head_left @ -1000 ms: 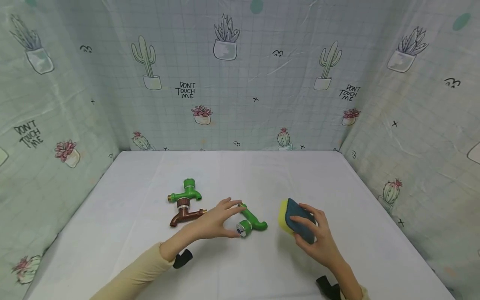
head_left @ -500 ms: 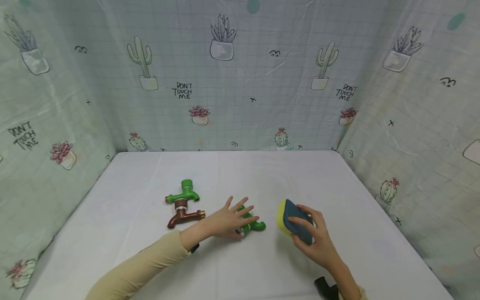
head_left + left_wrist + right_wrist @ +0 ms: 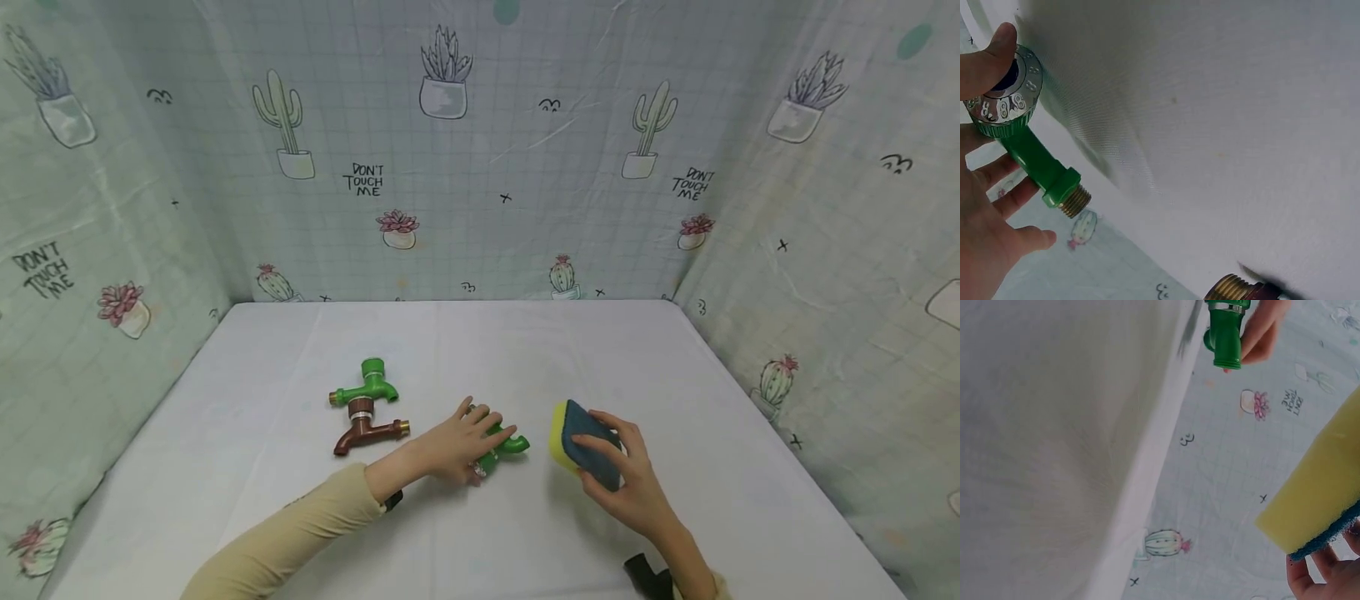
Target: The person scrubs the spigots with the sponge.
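My left hand (image 3: 453, 446) grips a green tap (image 3: 513, 445) near the table's middle and partly covers it. Seen from the left wrist, its thumb lies across the silver-faced round knob (image 3: 1007, 106), while other fingers reach behind the green body (image 3: 1035, 156), whose brass threaded end sticks out. In my right hand (image 3: 637, 492) is a two-layer sponge, its dark blue scouring side (image 3: 592, 450) under the fingers and its yellow side (image 3: 1319, 481) turned towards the tap. The sponge is held above the table, apart from the tap.
Left of my left hand lie a brown tap (image 3: 367, 432) with a brass end and a second green tap (image 3: 371, 388) just behind it. The white table (image 3: 600, 342) is bordered by a cactus-print cloth (image 3: 480, 167) at the back and both sides.
My left hand has moved over the green tap, spread its fingers, then curled them round it. The tap has turned slightly. The sponge in my right hand has shifted a little left.
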A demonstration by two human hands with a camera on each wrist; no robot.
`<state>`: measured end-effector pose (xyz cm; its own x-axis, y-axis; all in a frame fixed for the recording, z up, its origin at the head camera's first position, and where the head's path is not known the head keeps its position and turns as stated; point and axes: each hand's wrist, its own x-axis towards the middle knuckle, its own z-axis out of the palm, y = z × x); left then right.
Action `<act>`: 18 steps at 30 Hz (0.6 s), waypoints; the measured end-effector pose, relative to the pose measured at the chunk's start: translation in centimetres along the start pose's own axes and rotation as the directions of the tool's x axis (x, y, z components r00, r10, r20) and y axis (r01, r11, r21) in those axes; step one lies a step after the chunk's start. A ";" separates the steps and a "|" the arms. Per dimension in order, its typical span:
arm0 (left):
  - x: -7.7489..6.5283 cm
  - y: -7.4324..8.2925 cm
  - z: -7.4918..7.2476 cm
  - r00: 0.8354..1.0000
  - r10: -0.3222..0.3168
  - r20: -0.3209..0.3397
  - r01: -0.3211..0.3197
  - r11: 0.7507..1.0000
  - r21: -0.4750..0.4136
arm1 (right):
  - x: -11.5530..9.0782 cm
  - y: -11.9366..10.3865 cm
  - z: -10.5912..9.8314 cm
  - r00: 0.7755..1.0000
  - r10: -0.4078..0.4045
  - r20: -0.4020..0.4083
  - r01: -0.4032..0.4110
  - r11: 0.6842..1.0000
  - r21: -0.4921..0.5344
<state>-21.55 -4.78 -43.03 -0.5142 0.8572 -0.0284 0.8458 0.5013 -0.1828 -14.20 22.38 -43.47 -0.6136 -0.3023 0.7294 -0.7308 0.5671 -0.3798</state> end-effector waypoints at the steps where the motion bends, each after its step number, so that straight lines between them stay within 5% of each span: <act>1: 0.0 0.0 0.1 1.000 -0.005 -0.013 0.005 1.000 -0.007 | 0.0 0.0 0.0 1.000 0.001 0.002 -0.001 1.000 0.000; 5: -0.3 -0.1 0.6 0.996 -0.034 -0.078 0.030 0.999 -0.044 | 0.0 -0.2 0.3 1.000 -0.010 0.014 0.010 1.000 -0.004; 8: -0.8 -0.2 0.7 0.986 -0.079 -0.146 0.053 0.983 -0.175 | 0.2 -0.4 0.5 0.999 -0.019 0.027 0.020 1.000 -0.020; 10: -1.2 -0.2 0.6 0.974 -0.129 -0.184 0.059 0.936 -0.348 | 0.4 -0.6 0.7 0.999 -0.023 0.039 0.024 0.999 -0.033; 11: -1.4 -0.2 0.5 0.968 -0.157 -0.198 0.051 0.888 -0.456 | 0.5 -0.7 0.8 0.999 -0.022 0.047 0.024 0.999 -0.040; 12: -1.7 -0.2 0.3 0.961 -0.184 -0.207 0.035 0.821 -0.570 | 0.7 -0.9 0.9 0.998 -0.023 0.056 0.026 0.999 -0.045; 13: -1.8 -0.2 0.2 0.956 -0.206 -0.211 0.005 0.728 -0.686 | 0.9 -1.0 1.0 0.998 -0.028 0.064 0.031 0.998 -0.050; 15: -2.2 -0.1 -0.1 0.952 -0.233 -0.198 -0.058 0.497 -0.866 | 1.2 -1.3 1.3 0.996 -0.031 0.085 0.036 0.998 -0.052; 18: -2.5 0.0 -0.4 0.963 -0.225 -0.149 -0.120 0.138 -0.983 | 1.7 -1.7 1.7 0.993 -0.057 0.100 0.063 0.997 -0.050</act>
<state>-20.26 -6.87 -42.60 -0.6640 0.7305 0.1598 0.3180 0.0824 0.9445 -14.58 19.59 -42.55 -0.5974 -0.4092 0.6897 -0.7519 0.5848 -0.3043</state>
